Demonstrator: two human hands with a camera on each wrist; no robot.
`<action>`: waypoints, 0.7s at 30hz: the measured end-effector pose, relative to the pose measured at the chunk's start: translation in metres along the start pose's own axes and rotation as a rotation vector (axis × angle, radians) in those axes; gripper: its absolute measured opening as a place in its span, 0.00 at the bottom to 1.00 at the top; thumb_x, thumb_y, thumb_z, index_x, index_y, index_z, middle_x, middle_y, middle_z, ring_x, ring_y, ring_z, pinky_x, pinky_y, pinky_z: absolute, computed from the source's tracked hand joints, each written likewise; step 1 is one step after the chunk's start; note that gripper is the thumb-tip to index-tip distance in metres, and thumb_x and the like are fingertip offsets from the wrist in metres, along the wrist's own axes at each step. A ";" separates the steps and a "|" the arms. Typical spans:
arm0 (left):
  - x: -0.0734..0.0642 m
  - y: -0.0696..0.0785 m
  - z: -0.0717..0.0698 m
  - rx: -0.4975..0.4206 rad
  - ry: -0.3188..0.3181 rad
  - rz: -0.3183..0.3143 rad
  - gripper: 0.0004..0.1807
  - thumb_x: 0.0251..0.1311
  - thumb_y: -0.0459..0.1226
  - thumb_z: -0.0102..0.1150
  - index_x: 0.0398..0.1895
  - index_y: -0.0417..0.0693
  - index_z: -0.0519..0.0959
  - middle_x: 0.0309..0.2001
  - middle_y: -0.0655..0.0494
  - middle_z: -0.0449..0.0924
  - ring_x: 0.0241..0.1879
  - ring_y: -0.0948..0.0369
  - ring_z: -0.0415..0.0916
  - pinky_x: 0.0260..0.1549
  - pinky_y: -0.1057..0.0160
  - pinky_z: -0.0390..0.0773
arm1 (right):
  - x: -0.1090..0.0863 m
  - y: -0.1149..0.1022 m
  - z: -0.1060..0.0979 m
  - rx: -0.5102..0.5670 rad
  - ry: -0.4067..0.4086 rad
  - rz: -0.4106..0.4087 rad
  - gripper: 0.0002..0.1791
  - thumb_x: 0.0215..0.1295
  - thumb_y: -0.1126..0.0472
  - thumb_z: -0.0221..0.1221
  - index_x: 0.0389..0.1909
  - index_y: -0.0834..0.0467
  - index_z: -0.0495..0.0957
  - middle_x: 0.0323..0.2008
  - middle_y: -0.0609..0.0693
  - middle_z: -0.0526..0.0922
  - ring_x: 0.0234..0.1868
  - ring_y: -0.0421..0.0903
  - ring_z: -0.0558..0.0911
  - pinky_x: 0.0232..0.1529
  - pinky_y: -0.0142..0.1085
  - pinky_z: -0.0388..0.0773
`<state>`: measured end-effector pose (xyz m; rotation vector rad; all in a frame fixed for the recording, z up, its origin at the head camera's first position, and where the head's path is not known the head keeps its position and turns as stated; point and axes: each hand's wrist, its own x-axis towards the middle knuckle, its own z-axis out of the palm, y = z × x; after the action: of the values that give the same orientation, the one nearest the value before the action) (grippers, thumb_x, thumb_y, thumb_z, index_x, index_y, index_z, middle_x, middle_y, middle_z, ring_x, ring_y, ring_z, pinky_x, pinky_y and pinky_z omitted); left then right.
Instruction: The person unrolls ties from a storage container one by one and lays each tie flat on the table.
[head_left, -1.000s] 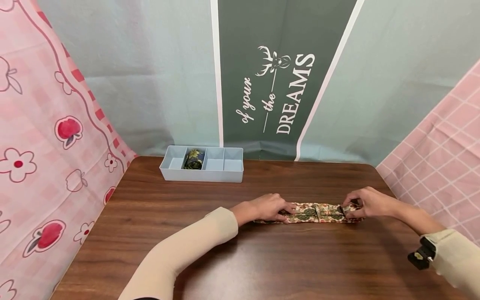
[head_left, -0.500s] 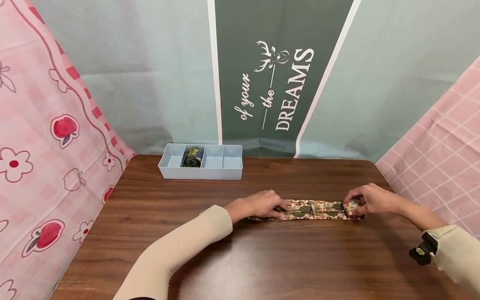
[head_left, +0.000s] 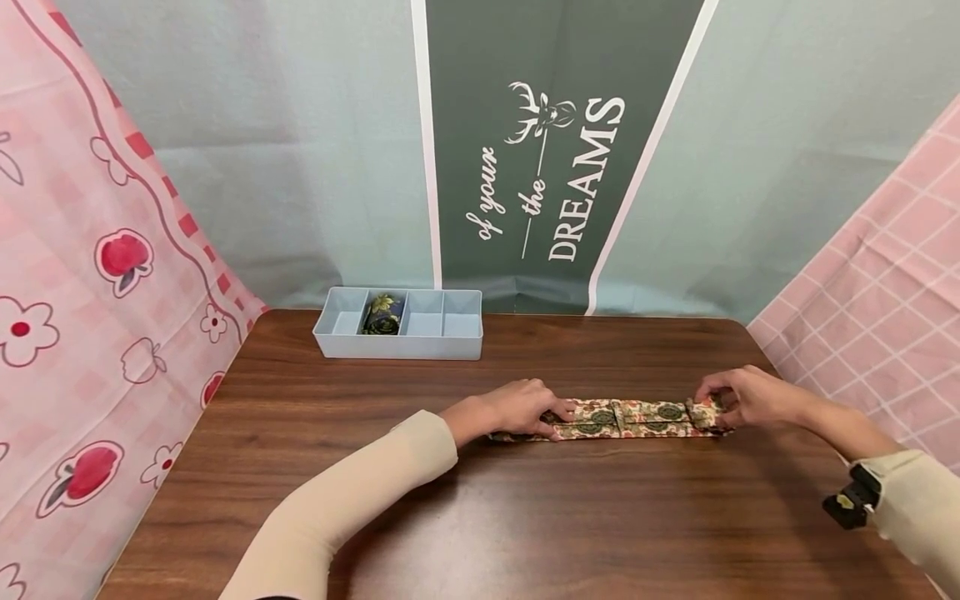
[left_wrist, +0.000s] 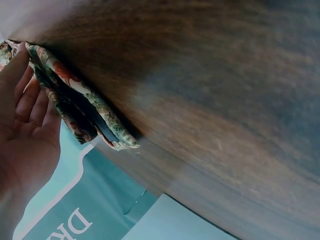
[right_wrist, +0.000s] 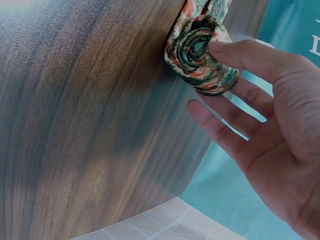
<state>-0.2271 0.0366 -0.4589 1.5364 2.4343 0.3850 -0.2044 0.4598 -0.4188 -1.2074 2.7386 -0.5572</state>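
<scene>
Evidently soft, the patterned cloth strip (head_left: 648, 421) lies on the brown wood-grain table (head_left: 525, 517), in front of the person and stretched sideways between the two hands. Its pattern mixes cream, green and orange-red, with dark green rounded motifs; a line runs along its length and a narrow band (head_left: 617, 419) crosses it near the middle. At the strip's right end the cloth is wound into a coil (right_wrist: 195, 52), whose spiral layers show clearly in the right wrist view. The other end shows as folded layers with a dark inner side in the left wrist view.

The left hand (head_left: 517, 406) lies palm down over the left part of the strip, loosely gripping it with the thumb at the near edge and fingers at the far one. The right hand (head_left: 761, 396) pinches the coil, thumb on its spiral face, with the lower fingers spread away from it. Both forearms reach forward in cream sleeves (head_left: 360, 483).

Farther back, near the table's rear edge, stands a pale blue box (head_left: 401, 346) with four compartments in a row. The second from the left holds a rolled dark cloth (head_left: 384, 315) with yellow-green leaf shapes
</scene>
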 end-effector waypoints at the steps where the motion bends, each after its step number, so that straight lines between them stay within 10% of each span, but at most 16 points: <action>1: 0.000 0.000 0.000 0.005 0.000 0.000 0.24 0.70 0.49 0.68 0.67 0.60 0.83 0.72 0.62 0.74 0.65 0.62 0.79 0.62 0.68 0.78 | -0.001 0.001 0.000 0.006 0.007 -0.005 0.28 0.38 0.76 0.78 0.39 0.49 0.83 0.37 0.39 0.85 0.39 0.30 0.83 0.29 0.32 0.85; 13: 0.005 0.004 -0.005 0.090 0.002 -0.003 0.22 0.68 0.48 0.71 0.63 0.58 0.86 0.63 0.65 0.84 0.52 0.66 0.86 0.54 0.66 0.83 | -0.012 0.014 0.003 -0.001 0.079 -0.057 0.33 0.28 0.82 0.75 0.36 0.50 0.80 0.33 0.44 0.82 0.39 0.29 0.84 0.31 0.28 0.85; 21: 0.011 0.009 -0.005 0.136 0.035 -0.016 0.12 0.68 0.50 0.71 0.49 0.60 0.91 0.48 0.68 0.90 0.42 0.69 0.85 0.45 0.64 0.85 | -0.008 0.003 0.001 -0.115 0.097 0.059 0.22 0.44 0.68 0.79 0.33 0.42 0.81 0.31 0.31 0.81 0.33 0.28 0.81 0.32 0.25 0.79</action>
<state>-0.2257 0.0497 -0.4513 1.5753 2.5455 0.2498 -0.2004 0.4671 -0.4210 -1.1474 2.9136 -0.4705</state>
